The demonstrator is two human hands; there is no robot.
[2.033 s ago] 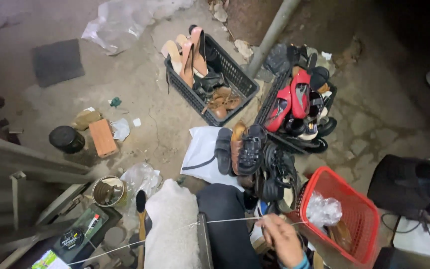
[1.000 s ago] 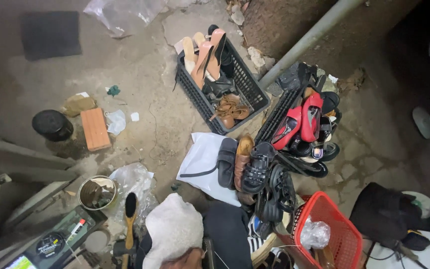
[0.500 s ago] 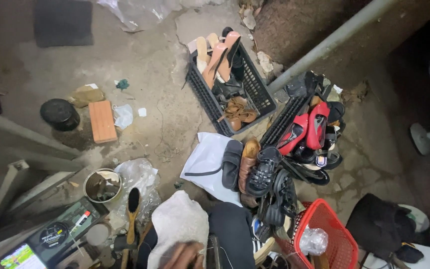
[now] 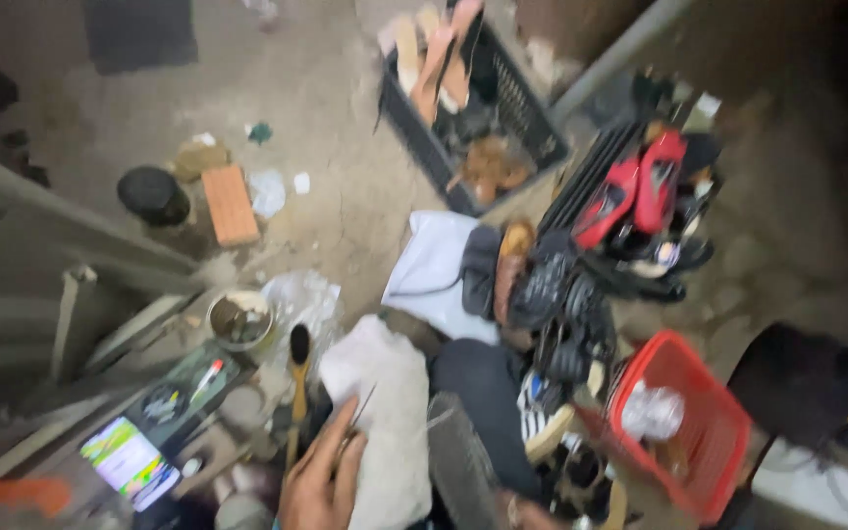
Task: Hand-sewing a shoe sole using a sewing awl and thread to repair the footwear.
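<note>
My left hand point(image 4: 321, 481) comes up from the bottom edge and lies against a white cloth point(image 4: 385, 422) over my lap. Its fingers pinch a thin dark needle-like tool point(image 4: 361, 407) that points up and right. Just right of the cloth stands a dark, upright shoe part point(image 4: 458, 456). Only a sliver of my right hand point(image 4: 527, 512) shows at the bottom edge, blurred, and I cannot tell what it holds. The whole view is smeared by motion.
A red basket point(image 4: 684, 442) sits at the right and a pile of dark shoes point(image 4: 561, 304) lies ahead. Red shoes point(image 4: 630, 196) lean on a rack. A black crate point(image 4: 483, 108) holds sandals. To the left are a brush point(image 4: 298, 368), a tin point(image 4: 239, 319) and a brick point(image 4: 230, 204).
The view has swung and blurred. My right hand, which pulled a thread taut two seconds ago, has dropped nearly out of view. My left hand has risen onto the white cloth.
</note>
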